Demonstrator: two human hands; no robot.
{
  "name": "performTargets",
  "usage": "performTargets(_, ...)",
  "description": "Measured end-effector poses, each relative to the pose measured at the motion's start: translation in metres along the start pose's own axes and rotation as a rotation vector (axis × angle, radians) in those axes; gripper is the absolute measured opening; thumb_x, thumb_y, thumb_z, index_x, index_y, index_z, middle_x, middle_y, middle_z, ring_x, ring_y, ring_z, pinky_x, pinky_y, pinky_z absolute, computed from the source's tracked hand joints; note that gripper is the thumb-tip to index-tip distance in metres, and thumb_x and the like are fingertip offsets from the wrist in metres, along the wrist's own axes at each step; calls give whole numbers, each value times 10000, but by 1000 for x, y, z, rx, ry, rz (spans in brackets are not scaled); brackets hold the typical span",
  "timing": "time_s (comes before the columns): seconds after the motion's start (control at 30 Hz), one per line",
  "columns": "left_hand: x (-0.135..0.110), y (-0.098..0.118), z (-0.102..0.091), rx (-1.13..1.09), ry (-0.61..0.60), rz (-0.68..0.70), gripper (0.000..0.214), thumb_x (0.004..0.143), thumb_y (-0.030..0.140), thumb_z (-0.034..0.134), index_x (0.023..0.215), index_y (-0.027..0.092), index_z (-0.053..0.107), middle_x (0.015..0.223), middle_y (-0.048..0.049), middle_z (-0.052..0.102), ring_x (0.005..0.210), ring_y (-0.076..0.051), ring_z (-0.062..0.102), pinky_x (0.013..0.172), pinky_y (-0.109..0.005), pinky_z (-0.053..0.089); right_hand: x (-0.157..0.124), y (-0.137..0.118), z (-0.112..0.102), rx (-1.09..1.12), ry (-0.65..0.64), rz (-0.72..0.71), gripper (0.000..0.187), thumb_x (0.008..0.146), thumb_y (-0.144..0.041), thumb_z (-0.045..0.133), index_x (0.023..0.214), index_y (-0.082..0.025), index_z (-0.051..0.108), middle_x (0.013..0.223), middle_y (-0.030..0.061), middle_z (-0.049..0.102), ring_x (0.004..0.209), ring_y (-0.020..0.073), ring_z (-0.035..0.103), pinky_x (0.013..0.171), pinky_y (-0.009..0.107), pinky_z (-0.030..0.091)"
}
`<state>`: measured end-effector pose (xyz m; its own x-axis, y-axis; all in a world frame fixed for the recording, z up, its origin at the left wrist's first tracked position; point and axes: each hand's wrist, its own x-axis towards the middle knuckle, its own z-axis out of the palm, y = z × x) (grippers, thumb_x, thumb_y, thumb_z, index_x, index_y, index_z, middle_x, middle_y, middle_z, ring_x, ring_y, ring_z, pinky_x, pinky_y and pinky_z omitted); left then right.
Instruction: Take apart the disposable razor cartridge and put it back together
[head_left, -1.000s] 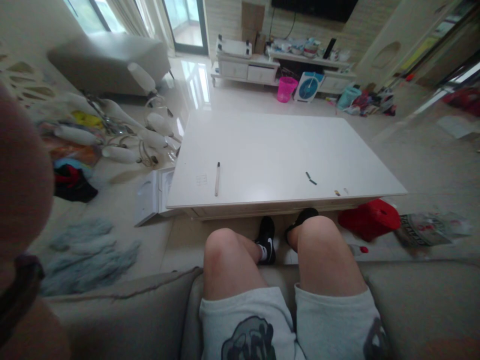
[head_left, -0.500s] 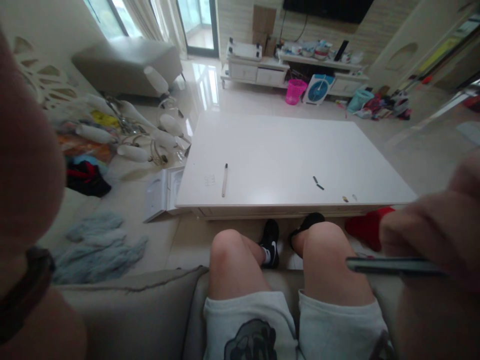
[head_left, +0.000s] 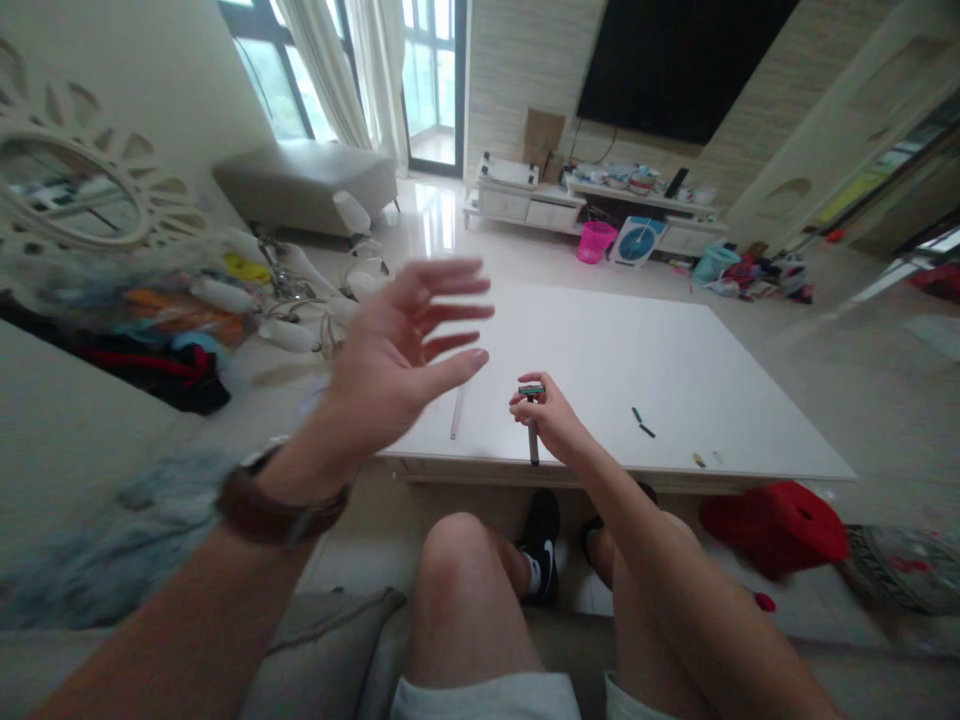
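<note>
My right hand (head_left: 551, 412) grips a razor (head_left: 533, 440) near its head, fingers wrapped round the neck. The razor is upright over the front edge of the white table (head_left: 615, 340), its green-and-black head on top and its handle pointing down. My left hand (head_left: 405, 345), with a brown watch strap on the wrist, is raised in the air, fingers spread and empty. Partly behind it on the table lies a thin pale pen-like stick (head_left: 457, 412). To the right, two small dark strips (head_left: 643, 424) and two tiny bits (head_left: 699, 460) rest on the tabletop.
A grey sofa seat (head_left: 322, 660) is under me. At left are a chandelier (head_left: 289, 335) and piled clothes on the floor. A red stool-like object (head_left: 776, 525) stands right of my legs. Beyond the table are a pink basket (head_left: 596, 242) and a blue-white fan (head_left: 637, 240).
Both hands have come from the sides of the view to over the table. The razor in my right hand has turned upright. My view has tilted up.
</note>
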<state>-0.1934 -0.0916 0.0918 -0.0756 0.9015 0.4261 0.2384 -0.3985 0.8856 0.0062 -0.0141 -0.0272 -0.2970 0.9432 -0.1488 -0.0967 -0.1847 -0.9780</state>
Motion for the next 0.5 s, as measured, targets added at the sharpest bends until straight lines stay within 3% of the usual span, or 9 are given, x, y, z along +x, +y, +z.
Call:
performTargets(0.03, 0, -12, 8, -52, -16, -22, 403, 814, 168, 647, 1210, 184, 571, 1183, -27, 649, 1043, -174, 653, 876, -352, 534, 6, 10, 2, 0, 2, 15, 455, 563, -160, 664, 983, -230, 505, 762, -49, 630, 586, 103, 540, 541, 228, 368)
performTargets(0.1, -6, -41, 25, 6, -22, -228, 272, 777, 137, 632, 1046, 170, 624, 1080, -58, 676, 938, -180, 670, 761, -300, 555, 12, 27, 5, 5, -8, 56, 446, 557, -168, 610, 988, -228, 516, 772, -35, 645, 632, 128, 573, 564, 241, 371)
performTargets(0.2, -20, -77, 47, 97, -48, -475, 223, 764, 110, 606, 981, 162, 620, 1013, -80, 676, 872, -194, 654, 730, -316, 531, 15, 44, 10, 34, -45, 114, 409, 583, -179, 569, 988, -223, 536, 797, -8, 668, 697, 159, 610, 584, 254, 375)
performTargets(0.3, -31, -88, 57, 116, -27, -499, 135, 782, 165, 628, 909, 181, 583, 979, -69, 649, 910, -207, 622, 785, -330, 505, 16, 50, 17, 67, -59, 109, 358, 643, -181, 572, 995, -233, 539, 863, 11, 700, 760, 176, 625, 607, 263, 392)
performTargets(0.37, -36, -90, 62, 133, 57, -537, 168, 778, 193, 646, 904, 188, 536, 993, -70, 614, 922, -207, 597, 804, -331, 489, 16, 49, 21, 86, -57, 75, 312, 700, -200, 597, 1002, -241, 532, 908, 18, 716, 790, 179, 634, 632, 267, 406)
performTargets(0.5, -46, -102, 76, -8, 197, -827, 378, 740, 152, 647, 1057, 176, 443, 1071, -101, 564, 909, -192, 594, 772, -311, 485, 12, 46, 28, 191, -69, 14, 255, 765, -305, 687, 940, -234, 515, 914, 27, 722, 771, 182, 669, 676, 283, 432)
